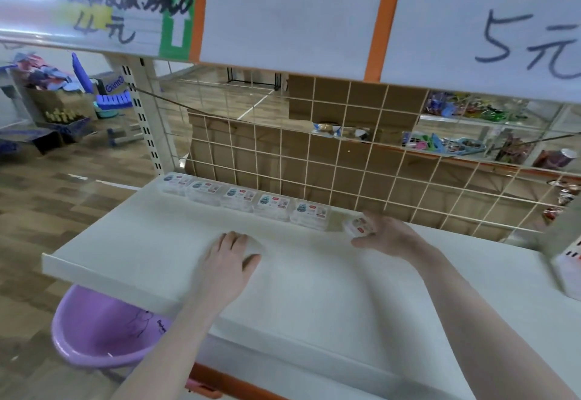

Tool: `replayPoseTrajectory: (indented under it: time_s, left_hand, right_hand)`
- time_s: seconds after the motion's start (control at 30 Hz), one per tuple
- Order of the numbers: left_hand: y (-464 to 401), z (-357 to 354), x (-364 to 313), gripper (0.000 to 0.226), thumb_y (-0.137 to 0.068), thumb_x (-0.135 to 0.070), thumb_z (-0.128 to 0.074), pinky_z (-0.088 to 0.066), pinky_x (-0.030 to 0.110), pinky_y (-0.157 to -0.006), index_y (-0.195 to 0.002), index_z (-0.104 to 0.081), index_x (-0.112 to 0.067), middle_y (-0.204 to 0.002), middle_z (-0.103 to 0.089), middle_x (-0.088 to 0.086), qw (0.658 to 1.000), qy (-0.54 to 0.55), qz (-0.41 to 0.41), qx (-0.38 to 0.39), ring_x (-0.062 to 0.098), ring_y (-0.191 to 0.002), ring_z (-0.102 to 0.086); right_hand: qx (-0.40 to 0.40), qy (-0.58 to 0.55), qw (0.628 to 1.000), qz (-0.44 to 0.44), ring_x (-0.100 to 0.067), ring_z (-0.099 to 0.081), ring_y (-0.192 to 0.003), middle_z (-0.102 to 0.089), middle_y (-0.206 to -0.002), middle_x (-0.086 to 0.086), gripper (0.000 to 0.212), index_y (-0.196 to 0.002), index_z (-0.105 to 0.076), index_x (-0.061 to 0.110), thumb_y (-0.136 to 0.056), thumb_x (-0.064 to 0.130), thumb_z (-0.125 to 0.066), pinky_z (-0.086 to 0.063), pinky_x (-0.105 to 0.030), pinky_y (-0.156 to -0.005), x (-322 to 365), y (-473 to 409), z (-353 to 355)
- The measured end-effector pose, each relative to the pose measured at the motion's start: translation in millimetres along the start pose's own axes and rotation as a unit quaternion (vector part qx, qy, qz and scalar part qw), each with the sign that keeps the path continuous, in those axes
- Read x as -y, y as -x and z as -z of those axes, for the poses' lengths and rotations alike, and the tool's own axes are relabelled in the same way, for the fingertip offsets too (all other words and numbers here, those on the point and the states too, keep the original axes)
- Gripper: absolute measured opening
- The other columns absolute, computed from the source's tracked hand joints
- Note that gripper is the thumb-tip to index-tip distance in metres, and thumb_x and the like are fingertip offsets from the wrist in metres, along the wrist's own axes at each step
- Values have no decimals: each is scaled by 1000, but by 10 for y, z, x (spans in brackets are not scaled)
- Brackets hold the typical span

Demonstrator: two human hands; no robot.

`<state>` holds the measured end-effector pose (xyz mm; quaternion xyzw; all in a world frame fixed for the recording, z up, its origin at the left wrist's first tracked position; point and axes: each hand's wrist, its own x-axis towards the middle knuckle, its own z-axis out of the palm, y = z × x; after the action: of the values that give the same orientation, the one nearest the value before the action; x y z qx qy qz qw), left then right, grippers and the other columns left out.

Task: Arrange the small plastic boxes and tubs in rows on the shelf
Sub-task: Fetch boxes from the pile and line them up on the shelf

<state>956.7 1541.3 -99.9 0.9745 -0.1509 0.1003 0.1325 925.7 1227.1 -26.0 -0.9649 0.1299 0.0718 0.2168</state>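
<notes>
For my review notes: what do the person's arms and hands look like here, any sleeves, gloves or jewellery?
Both arms are bare along the whole forearm in view; no sleeves reach into the picture. The left hand and the right hand wear no gloves. No watch, bracelet or ring shows on either, though the picture is soft, so a thin ring could go unseen. No markings show on the arms.

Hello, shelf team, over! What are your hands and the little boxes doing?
Left hand flat on white shelf, holding nothing. Right hand grips small box at right end of five-box row. Nothing in the way.
</notes>
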Motion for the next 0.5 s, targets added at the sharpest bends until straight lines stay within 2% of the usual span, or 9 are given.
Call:
replayPoseTrajectory:
  time_s: [0.07, 0.17, 0.23, 0.33, 0.5]
  left_hand:
    - [1, -18, 6, 56, -94, -48, -44, -28, 37, -110, -138, -44, -14, -145, -42, 9, 1000, -14, 1, 2, 26, -136, -33]
    - [4, -21, -7, 54, -92, -45, -50, -31, 41, -108, -135, -49, -11, -141, -47, 12, 1000, -18, -2, -6, 29, -133, -38]
    - [9, -16, -21, 53, -91, -42, -55, -35, 44, -106, -131, -53, -8, -137, -50, 15, 1000, -13, -4, -15, 32, -130, -42]
    - [11, -3, -32, 53, -92, -44, -52, -34, 42, -106, -133, -51, -10, -139, -49, 12, 1000, -17, -2, -8, 30, -131, -40]
    - [11, 2, -20, 55, -94, -48, -45, -29, 38, -110, -137, -45, -14, -144, -43, 8, 1000, -20, 1, 5, 26, -136, -34]
  right_hand:
    - [45, 45, 997, 49, -24, -55, -108, -56, -126, -2, 77, -135, -39, 27, -69, 42, -76, -46, -35, -85, -70, -27, 124]
    - [98, 116, 985, 83, -22, -44, -126, -44, -143, 0, 100, -147, -23, 27, -67, 32, -82, -36, -31, -98, -91, -126, 253]
    - [130, 135, 978, 87, -21, -42, -127, -39, -146, 2, 104, -148, -17, 30, -67, 24, -82, -34, -29, -99, -77, -195, 302]
    - [163, 160, 969, 90, -22, -45, -124, -39, -145, 1, 105, -148, -15, 35, -67, 16, -80, -39, -31, -98, -35, -265, 329]
    - [191, 199, 956, 104, -23, -48, -117, -43, -140, 0, 100, -147, -16, 35, -70, 15, -77, -42, -29, -88, 50, -331, 308]
